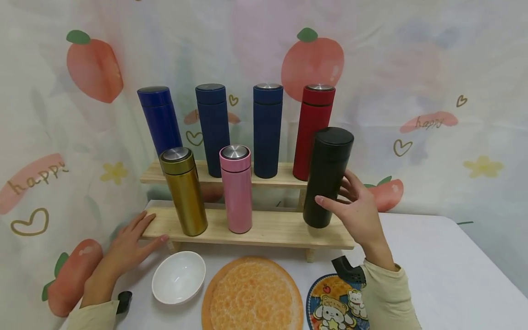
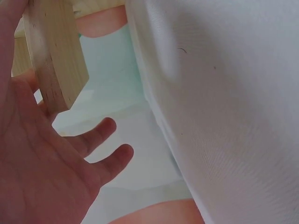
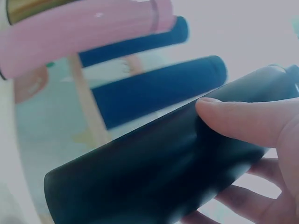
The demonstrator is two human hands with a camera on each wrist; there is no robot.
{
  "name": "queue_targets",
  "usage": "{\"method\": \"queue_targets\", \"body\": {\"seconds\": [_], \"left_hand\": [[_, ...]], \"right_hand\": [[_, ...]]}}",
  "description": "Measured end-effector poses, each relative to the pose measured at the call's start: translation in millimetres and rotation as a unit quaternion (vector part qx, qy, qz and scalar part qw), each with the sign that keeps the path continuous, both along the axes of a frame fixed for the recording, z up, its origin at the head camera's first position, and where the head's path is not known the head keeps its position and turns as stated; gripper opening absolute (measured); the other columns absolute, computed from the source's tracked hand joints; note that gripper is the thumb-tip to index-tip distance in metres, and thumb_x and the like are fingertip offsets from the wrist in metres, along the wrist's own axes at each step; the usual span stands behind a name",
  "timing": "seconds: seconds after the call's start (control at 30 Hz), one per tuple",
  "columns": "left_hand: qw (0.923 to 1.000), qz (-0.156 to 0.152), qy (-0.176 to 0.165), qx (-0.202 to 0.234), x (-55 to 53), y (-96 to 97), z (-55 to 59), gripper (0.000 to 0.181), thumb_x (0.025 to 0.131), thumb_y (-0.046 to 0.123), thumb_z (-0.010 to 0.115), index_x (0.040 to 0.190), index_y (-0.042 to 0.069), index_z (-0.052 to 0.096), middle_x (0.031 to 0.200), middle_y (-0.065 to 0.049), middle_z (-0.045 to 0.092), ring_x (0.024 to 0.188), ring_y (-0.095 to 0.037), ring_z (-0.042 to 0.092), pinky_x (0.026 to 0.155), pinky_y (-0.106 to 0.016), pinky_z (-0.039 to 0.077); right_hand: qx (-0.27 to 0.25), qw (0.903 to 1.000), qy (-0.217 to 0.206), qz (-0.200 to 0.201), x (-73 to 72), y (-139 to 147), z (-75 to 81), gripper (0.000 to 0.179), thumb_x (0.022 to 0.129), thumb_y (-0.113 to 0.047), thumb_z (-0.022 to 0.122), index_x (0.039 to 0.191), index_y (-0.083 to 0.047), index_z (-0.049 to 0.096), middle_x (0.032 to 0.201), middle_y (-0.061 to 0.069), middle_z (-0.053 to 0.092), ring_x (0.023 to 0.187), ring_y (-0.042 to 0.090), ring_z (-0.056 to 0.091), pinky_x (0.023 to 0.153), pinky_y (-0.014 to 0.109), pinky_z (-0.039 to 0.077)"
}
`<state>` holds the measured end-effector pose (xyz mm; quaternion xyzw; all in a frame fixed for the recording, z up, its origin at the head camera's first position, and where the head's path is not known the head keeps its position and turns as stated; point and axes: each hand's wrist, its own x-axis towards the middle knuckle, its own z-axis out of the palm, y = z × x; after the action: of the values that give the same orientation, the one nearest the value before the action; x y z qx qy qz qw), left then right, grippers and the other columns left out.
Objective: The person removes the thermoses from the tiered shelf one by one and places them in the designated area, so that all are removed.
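My right hand [image 1: 359, 213] grips a black thermos bottle [image 1: 328, 178] around its lower half, thumb on the near side and fingers behind. The bottle leans slightly, its base overlapping the right part of the lower wooden shelf [image 1: 272, 224]. In the right wrist view the black bottle [image 3: 154, 158] fills the foreground. My left hand [image 1: 129, 243] rests at the left end of that shelf, fingers extended on top and thumb by the front edge. A gold bottle [image 1: 185, 197] and a pink bottle [image 1: 237, 195] stand on the same shelf. In the left wrist view, wood [image 2: 53, 56] shows beside the palm.
Behind, the upper shelf [image 1: 243, 180] carries a bright blue bottle [image 1: 161, 119], two dark blue bottles [image 1: 267, 133] and a red bottle [image 1: 313, 123]. In front lie a white bowl [image 1: 179, 279], a round orange-brown mat [image 1: 253, 298] and a cartoon-printed round mat [image 1: 334, 305].
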<state>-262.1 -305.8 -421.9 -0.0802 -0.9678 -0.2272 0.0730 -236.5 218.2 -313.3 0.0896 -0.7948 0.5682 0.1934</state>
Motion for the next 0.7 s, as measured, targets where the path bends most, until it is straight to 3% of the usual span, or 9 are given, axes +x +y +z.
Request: {"method": "queue_targets", "body": {"seconds": [0.17,0.3,0.37,0.43,0.57,0.7], "left_hand": [[1.0,-0.001,-0.002,0.0,-1.2,-2.4,-1.9,0.089,0.101,0.06,0.065,0.163,0.003,0.035,0.169,-0.032,0.023,0.142,-0.068,0.027,0.107,-0.082,0.027],[1.0,-0.003,0.003,0.001,-1.0,-3.1,-3.8,0.088,0.101,0.06,0.066,0.163,0.003,0.036,0.168,-0.032,0.024,0.142,-0.069,0.027,0.107,-0.082,0.028],[1.0,-0.003,0.003,0.004,-0.4,-2.7,-3.7,0.089,0.101,0.059,0.066,0.162,0.003,0.036,0.169,-0.032,0.024,0.142,-0.069,0.027,0.106,-0.083,0.028],[1.0,-0.002,0.001,0.004,-0.3,-2.5,-3.1,0.089,0.101,0.06,0.066,0.163,0.004,0.035,0.169,-0.031,0.023,0.142,-0.069,0.027,0.105,-0.083,0.028],[1.0,0.001,-0.004,0.006,0.1,-1.8,-1.8,0.089,0.101,0.06,0.066,0.163,0.004,0.035,0.169,-0.031,0.022,0.142,-0.068,0.026,0.106,-0.084,0.028],[1.0,0.002,-0.005,0.007,0.6,-1.5,-2.6,0.089,0.101,0.06,0.066,0.163,0.004,0.035,0.169,-0.031,0.022,0.143,-0.068,0.026,0.106,-0.084,0.028]], "right_hand": [[0.014,0.9983,0.013,-0.056,7.7,21.7,8.7,0.086,0.094,-0.018,0.084,0.167,-0.024,0.04,0.157,0.014,0.054,0.131,0.035,0.057,0.101,0.036,0.05],[0.009,0.9953,0.007,-0.096,11.8,40.5,11.0,0.084,0.096,-0.02,0.083,0.167,-0.025,0.04,0.158,0.017,0.053,0.121,0.023,0.063,0.086,0.022,0.057],[0.003,0.9934,-0.003,-0.115,12.8,50.2,10.8,0.084,0.097,-0.021,0.082,0.168,-0.027,0.039,0.158,0.019,0.051,0.116,0.016,0.063,0.077,0.02,0.059],[0.0,0.9909,-0.012,-0.134,12.3,59.7,9.6,0.084,0.097,-0.022,0.082,0.168,-0.028,0.038,0.159,0.019,0.051,0.117,0.016,0.063,0.077,0.02,0.058],[-0.006,0.9848,-0.042,-0.168,7.9,77.2,1.6,0.087,0.098,-0.024,0.081,0.17,-0.03,0.033,0.163,0.017,0.048,0.128,0.026,0.059,0.1,0.043,0.058],[-0.029,0.9826,-0.059,-0.173,-1.6,91.6,-14.3,0.087,0.099,-0.023,0.08,0.171,-0.029,0.031,0.164,0.018,0.046,0.132,0.029,0.054,0.114,0.065,0.042]]}}
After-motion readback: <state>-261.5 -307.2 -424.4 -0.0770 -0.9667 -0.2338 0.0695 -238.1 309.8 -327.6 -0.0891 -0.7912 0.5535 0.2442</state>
